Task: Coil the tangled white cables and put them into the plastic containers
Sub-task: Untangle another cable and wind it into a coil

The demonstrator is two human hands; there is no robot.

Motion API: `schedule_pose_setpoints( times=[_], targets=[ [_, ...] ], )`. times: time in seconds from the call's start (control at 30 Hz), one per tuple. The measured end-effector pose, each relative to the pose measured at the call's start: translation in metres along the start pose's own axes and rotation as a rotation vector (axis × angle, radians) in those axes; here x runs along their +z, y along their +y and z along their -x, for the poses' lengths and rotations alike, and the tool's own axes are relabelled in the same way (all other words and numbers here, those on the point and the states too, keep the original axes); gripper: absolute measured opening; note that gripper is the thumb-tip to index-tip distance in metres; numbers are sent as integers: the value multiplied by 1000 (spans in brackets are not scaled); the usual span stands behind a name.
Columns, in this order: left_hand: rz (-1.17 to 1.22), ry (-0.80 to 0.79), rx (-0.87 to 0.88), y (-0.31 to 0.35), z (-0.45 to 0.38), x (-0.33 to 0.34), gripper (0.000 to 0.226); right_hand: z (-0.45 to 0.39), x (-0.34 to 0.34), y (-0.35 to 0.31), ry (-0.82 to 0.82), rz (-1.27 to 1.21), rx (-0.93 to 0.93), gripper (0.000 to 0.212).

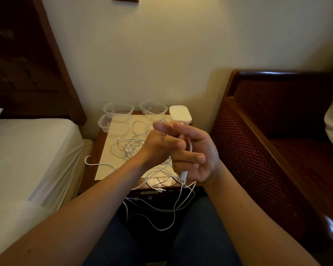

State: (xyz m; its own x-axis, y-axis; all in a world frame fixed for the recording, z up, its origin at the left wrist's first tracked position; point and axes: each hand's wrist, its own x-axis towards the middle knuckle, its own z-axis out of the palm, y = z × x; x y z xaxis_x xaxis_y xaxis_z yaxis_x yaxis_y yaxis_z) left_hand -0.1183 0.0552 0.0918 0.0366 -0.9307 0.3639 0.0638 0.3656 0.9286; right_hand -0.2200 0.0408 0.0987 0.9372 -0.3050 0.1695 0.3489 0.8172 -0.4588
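Both hands meet above a small bedside table (88, 175). My left hand (158, 146) grips a white cable (190, 146) and crosses in front of my right hand (198, 154), whose curled fingers hold the same cable. A white plug (183, 176) hangs below my right palm. More tangled white cables (127, 144) lie on a pale mat (108, 166), and loops (161, 217) hang off the table's front edge over my lap. Three clear plastic containers (118, 109) (153, 107) (104, 122) stand at the back of the table.
A white lidded box (180, 114) sits at the table's back right. A bed with a white sheet (27, 150) borders the left, and a dark wooden armchair (267, 141) the right. The wall lies close behind the table.
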Motion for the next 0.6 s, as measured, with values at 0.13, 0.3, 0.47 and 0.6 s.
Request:
schedule_pose_setpoints(
  times=[0.13,0.3,0.47,0.6],
  targets=[
    [-272,-148,-180,-19,-3,-21,26,-7,9,-8,369,395,-230,36],
    [-348,-94,-210,-46,6,-57,26,-6,-9,-14,649,508,-451,50],
    [-422,-378,-338,-50,23,-73,20,-8,-33,-16,930,789,-615,34],
    [-818,-559,-136,-39,17,-81,23,-3,-50,-12,1046,1369,-361,37]
  ],
)
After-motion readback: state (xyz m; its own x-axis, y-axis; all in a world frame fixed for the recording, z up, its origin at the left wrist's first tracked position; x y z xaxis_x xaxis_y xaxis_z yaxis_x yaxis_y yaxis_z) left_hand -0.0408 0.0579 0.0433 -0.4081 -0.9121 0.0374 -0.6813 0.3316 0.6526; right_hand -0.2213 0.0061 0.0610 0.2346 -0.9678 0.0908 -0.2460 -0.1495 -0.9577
